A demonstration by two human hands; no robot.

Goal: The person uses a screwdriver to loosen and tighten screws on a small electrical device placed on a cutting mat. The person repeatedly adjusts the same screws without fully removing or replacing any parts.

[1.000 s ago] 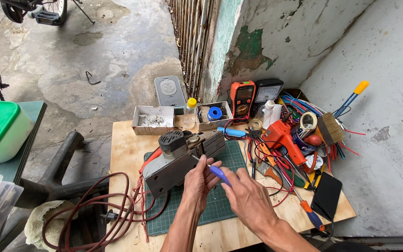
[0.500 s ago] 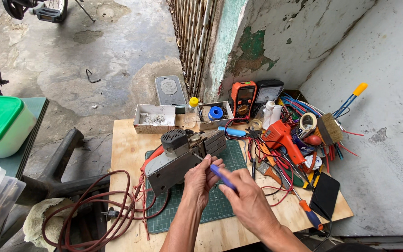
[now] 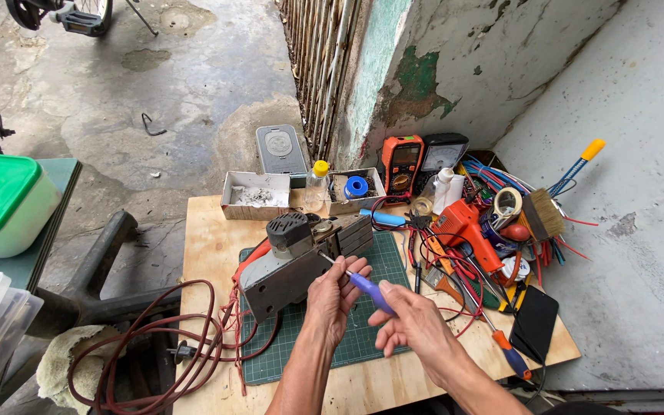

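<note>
Purple-handled screwdriver (image 3: 369,290) is pinched in the right hand (image 3: 418,330), its tip set against the near-right face of the grey power tool (image 3: 301,257). Left hand (image 3: 334,296) is closed loosely over the shaft, steadying it, fingertips close to the tip. The tool lies tilted on the green cutting mat (image 3: 324,330), mid-worktop (image 3: 209,253), black motor cap on its far side.

Risks, as judged:
- Tip slip: if the bit is not seated square in the fastener, a cam-out is likely, and the left fingers sit right in its path.
- Tool is not clamped; it rests on an edge only, so a hard push could rock or slide it across the mat.
- Dark red power cord (image 3: 147,346) is coiled off the near-left edge; whether it is plugged in cannot be told. Live work would be hazardous.
- Loose wires and orange drill (image 3: 466,230) crowd the right side; a dropped screw would be lost there easily.
</note>
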